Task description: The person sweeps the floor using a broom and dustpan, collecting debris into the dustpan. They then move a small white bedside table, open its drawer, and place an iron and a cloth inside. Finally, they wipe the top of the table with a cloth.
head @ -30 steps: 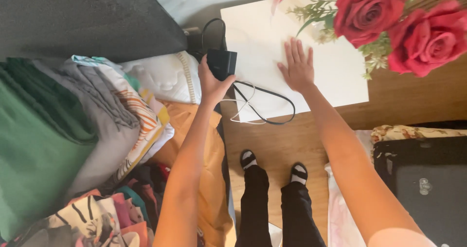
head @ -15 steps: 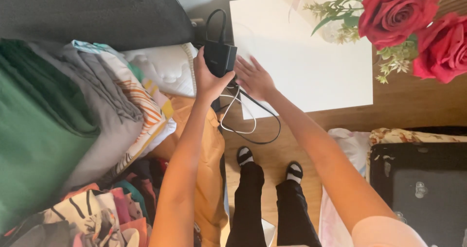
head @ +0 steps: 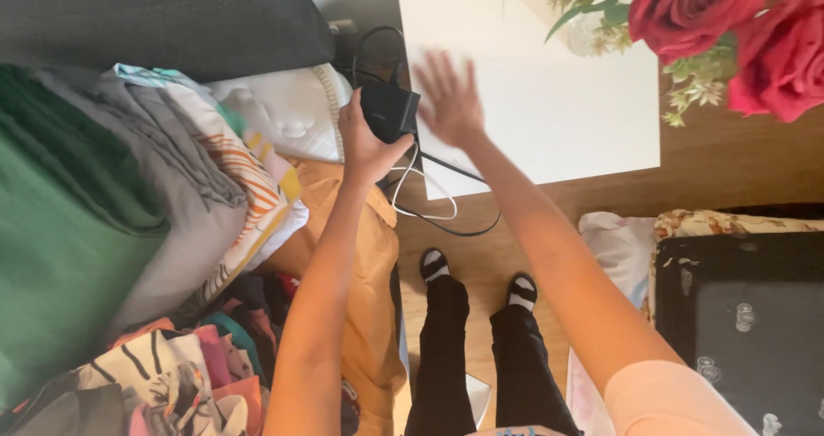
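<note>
- Left hand [head: 365, 140] closes its grip around the black power adapter [head: 389, 110], lifted so its cables [head: 429, 208] hang free.
- Right hand [head: 448, 101] hovers open-fingered beside it, over the white tabletop [head: 558, 118].

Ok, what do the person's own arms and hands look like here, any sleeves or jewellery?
Both forearms are bare. The right arm has a short, pale pink sleeve at the shoulder. No sleeve shows on the left arm. No rings, watch or gloves show on the left hand; the right hand is motion-blurred, so small details cannot be told.

A home — heaped clothes [head: 163, 230], roses [head: 730, 33], wooden floor [head: 738, 170].
</note>
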